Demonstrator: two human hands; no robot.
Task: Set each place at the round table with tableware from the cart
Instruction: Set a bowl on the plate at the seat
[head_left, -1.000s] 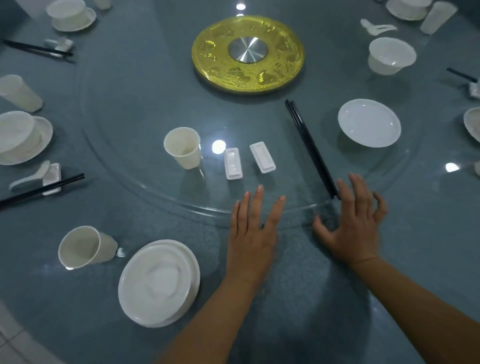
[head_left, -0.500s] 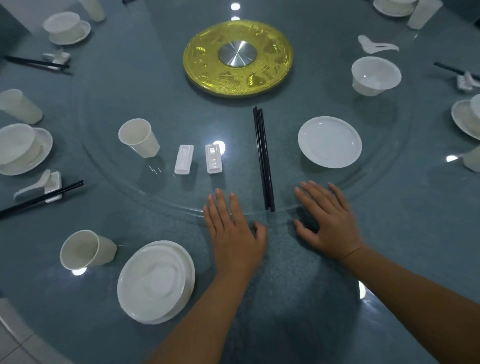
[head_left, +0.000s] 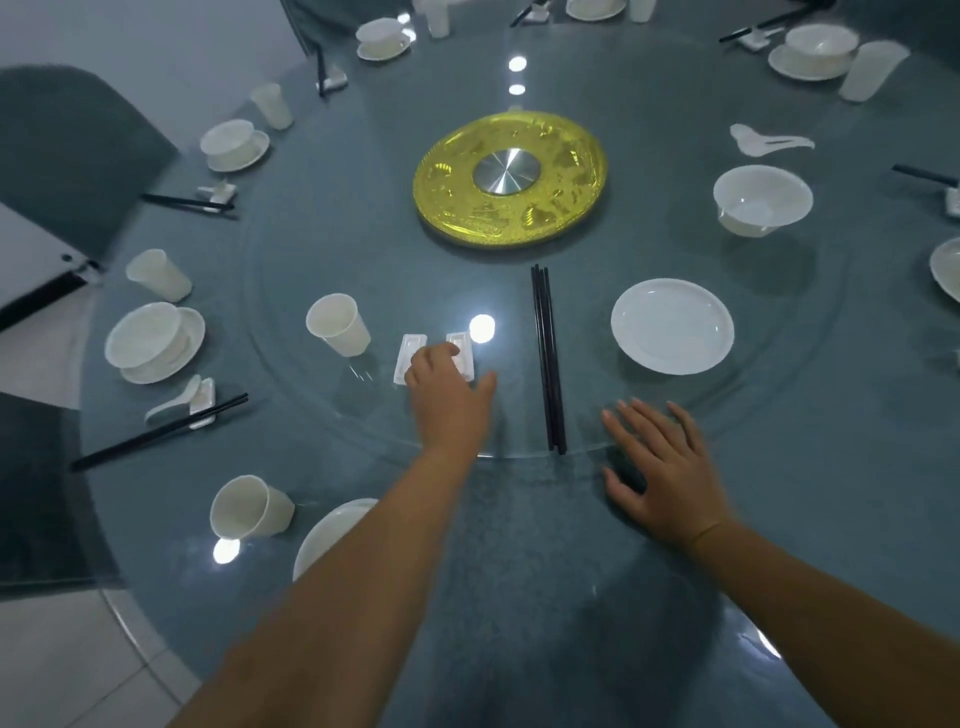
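Observation:
On the glass turntable (head_left: 779, 395) lie two white chopstick rests (head_left: 410, 353), a white cup (head_left: 337, 325), black chopsticks (head_left: 548, 358), a white plate (head_left: 672, 326), a bowl (head_left: 761, 200) and a spoon (head_left: 763, 140). My left hand (head_left: 449, 395) reaches over the rests, its fingers curled down on the right-hand one, which is mostly hidden. My right hand (head_left: 665, 473) lies flat with spread fingers on the turntable's near rim. At the near left stand a cup (head_left: 249, 506) and a plate (head_left: 332, 535), partly covered by my forearm.
A gold disc (head_left: 511, 179) marks the turntable's centre. Set places with bowls on plates (head_left: 153, 343), cups, spoons and chopsticks ring the blue-grey table. Grey chairs (head_left: 78, 150) stand at the left, with tiled floor below.
My left hand has left the turntable's rim and reached forward onto the chopstick rests. The turntable has stopped turning and my right hand stays flat on its edge.

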